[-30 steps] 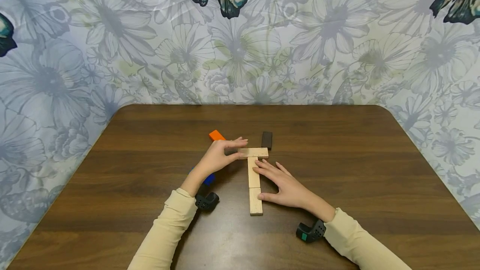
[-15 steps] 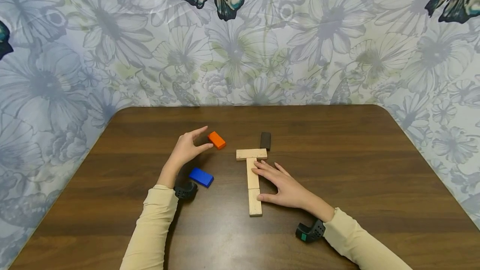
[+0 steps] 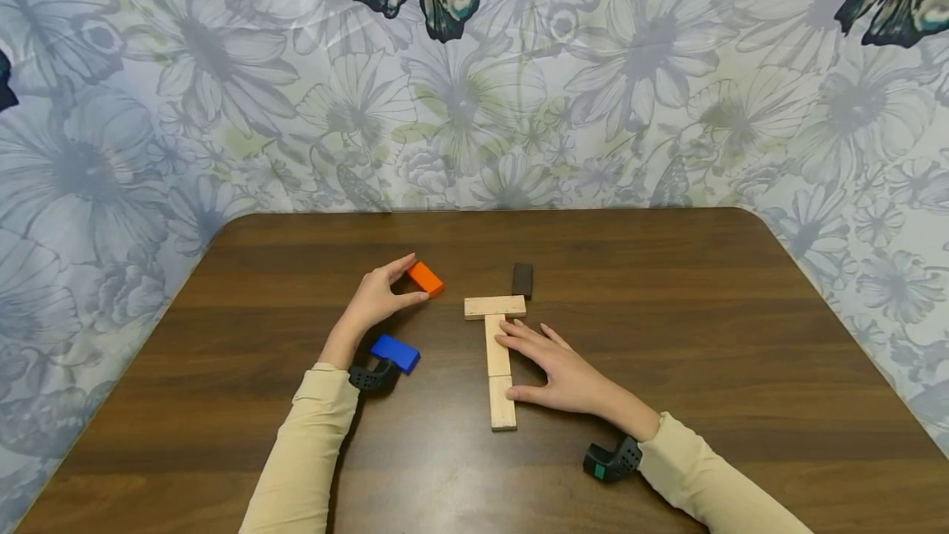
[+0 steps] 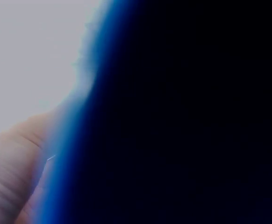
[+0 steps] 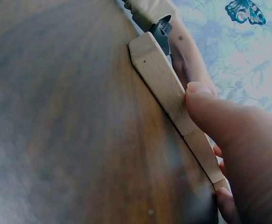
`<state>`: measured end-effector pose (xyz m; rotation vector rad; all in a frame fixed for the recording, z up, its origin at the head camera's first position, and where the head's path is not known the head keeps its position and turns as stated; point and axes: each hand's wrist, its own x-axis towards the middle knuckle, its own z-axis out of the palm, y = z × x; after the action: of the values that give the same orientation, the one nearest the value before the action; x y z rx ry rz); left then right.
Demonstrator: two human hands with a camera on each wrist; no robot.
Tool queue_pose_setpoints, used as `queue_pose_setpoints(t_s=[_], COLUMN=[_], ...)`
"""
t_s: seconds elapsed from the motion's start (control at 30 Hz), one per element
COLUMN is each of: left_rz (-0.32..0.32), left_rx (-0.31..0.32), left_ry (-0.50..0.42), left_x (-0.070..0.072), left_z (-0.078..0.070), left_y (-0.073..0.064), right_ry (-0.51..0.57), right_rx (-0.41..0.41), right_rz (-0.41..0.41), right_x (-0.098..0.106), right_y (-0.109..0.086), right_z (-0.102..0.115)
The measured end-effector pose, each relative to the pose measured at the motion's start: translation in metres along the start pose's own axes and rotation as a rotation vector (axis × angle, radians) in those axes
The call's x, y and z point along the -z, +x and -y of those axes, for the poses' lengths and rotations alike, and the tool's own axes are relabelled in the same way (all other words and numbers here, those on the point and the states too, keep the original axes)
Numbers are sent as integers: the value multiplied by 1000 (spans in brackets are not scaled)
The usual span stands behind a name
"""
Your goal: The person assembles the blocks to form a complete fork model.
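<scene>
My left hand pinches the left end of a small orange block lying on the brown table, index finger behind it and thumb in front. Three pale wooden blocks form a T: one crosswise, two end to end below it. My right hand lies flat on the table, straight fingers touching the stem's right side. In the right wrist view the thumb presses against the wooden stem. The left wrist view is filled by a blurred blue block.
A blue block lies by my left wrist, next to the wrist camera. A dark brown block sits just behind the T's right end. Flowered cloth hangs behind the table's far edge.
My left hand let go of the crosswise wooden block, moved left and closed its fingers on the orange block. The right hand stayed on the stem.
</scene>
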<state>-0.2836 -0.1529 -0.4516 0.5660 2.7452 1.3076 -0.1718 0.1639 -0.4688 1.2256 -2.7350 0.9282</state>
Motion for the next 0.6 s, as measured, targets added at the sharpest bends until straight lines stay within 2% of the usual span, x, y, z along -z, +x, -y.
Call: queue_pose_setpoints(t_s=[0.1,0.23,0.47,0.6], left_rz=[-30,-67,-181,-186], left_rx=[-3,-24,-70,-72], left_ry=[11,48,134,139], left_x=[-6,-6,-5,-9], left_z=[3,1,0,2], left_y=[2,7,8,3], right_ry=[0,-6,-8,9], right_rx=[3,8,15,18], right_rz=[-3,-9,-21,-12], right_x=[-1,2,3,0], right_y=[0,3,5,0], right_z=[-1,-2,-2,1])
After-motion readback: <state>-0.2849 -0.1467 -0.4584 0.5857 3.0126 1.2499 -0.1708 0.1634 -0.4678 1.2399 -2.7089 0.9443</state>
